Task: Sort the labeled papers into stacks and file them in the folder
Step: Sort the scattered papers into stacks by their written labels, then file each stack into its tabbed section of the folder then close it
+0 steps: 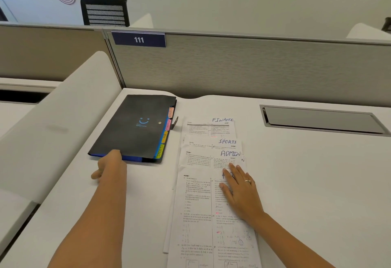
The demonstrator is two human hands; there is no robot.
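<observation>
The left hand (110, 164) has its grip at the near edge of the folder (135, 128): the fingers curl under or against that edge, but they are hidden behind the knuckles, so whether they pinch the cover or only touch it cannot be told. The right hand (239, 189) grasps nothing; it lies flat and spread on the papers (203, 200), its fingertips over a handwritten label on the top sheet.

The folder lies closed on the desk (296, 172), black cover up, its strap clasp hanging loose on the side toward the papers. Along that same side, coloured tabs stick out, reading ADMIN, FINANCE, what seems to be HR, and SPORTS.

Just beside the folder, on its tab side, the papers sit in one fanned pile. Labels show on three sheets beyond the fingers: FINANCE farthest, then SPORTS, then ADMIN. The top sheet's label is mostly covered by the hand. A thin white strip, perhaps a paper edge, lies between folder and pile.

As a judgement, the task is barely begun: the sheets are mixed in a single pile, no separate stacks exist, the folder is shut and nothing visibly sits behind its tabs. Sorting by label, opening the folder and filing all remain.
</observation>
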